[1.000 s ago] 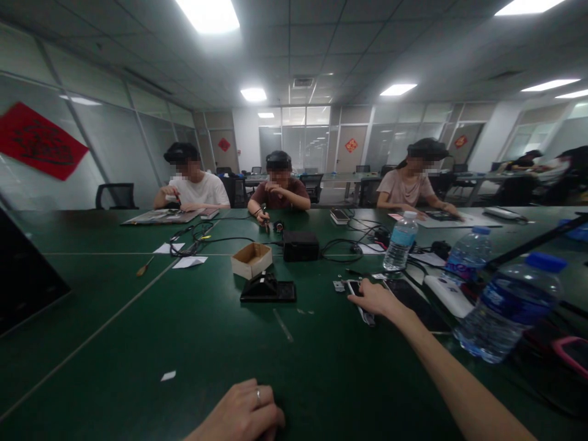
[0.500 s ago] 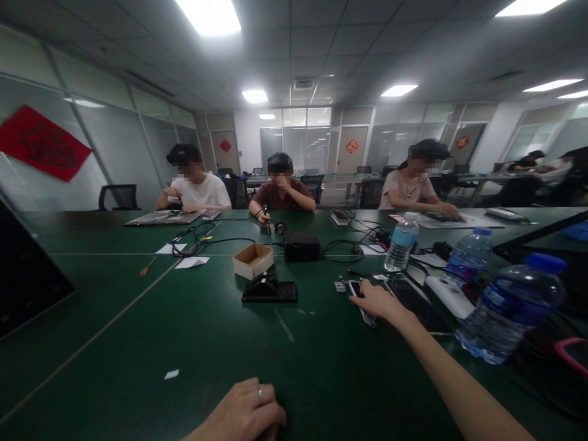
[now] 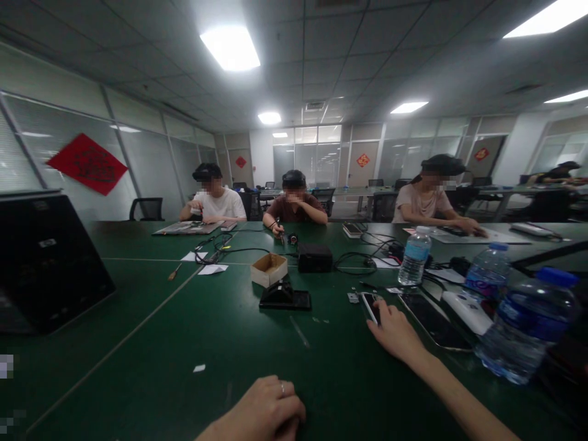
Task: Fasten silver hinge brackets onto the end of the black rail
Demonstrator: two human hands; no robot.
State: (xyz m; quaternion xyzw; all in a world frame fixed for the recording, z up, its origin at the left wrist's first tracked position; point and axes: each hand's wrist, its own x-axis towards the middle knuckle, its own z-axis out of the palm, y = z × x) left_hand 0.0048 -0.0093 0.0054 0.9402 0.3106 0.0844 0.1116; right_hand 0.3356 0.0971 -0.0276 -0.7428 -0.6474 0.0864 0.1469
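My right hand (image 3: 395, 331) rests on a small phone-like device (image 3: 370, 308) with a white edge and dark face, its thumb along the near left side and its fingers closed over the lower part. Much of the device is hidden beneath the hand. Close to its far left corner lies a small metal piece (image 3: 353, 297). A larger dark-screened phone (image 3: 434, 321) lies just to the right of the hand. Near the front edge my left hand (image 3: 271, 409), with a ring on one finger, lies on the green table (image 3: 151, 373) with curled fingers; nothing shows in them.
Ahead are a black stand-like tray (image 3: 285, 299), an open cardboard box (image 3: 269, 271) and a black box (image 3: 315, 258) with cables. Water bottles (image 3: 528, 331) and a white device (image 3: 468, 312) line the right. A black HP computer (image 3: 50, 257) stands left. Three people sit opposite.
The view has shifted, so the table's things appear farther right and lower. My right hand has drawn back over the small device, uncovering more of its far end. My left hand stays curled.
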